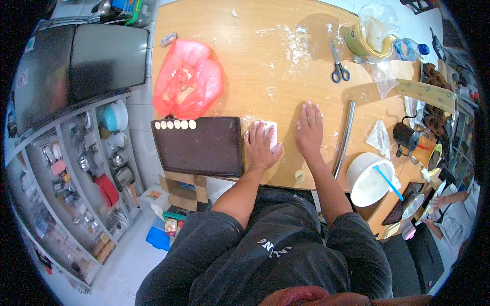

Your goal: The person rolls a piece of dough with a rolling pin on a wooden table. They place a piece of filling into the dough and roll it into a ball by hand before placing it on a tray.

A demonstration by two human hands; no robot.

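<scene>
Filling the tray point(199, 150) seems barely begun, one dough row point(177, 124) laid; left hand point(259, 151) spread over a white block point(274, 133), right hand point(309, 133) flat, neither visibly gripping

From far away, I see the person's dark grey shirt point(240, 270) with 2 short sleeves: the left sleeve point(206, 239) at 7 o'clock, the right sleeve point(354, 245) at 4 o'clock. White letters point(275, 248) sit near 5 o'clock. Below them, something dark red point(301, 295) shows; I can't tell what.
</scene>
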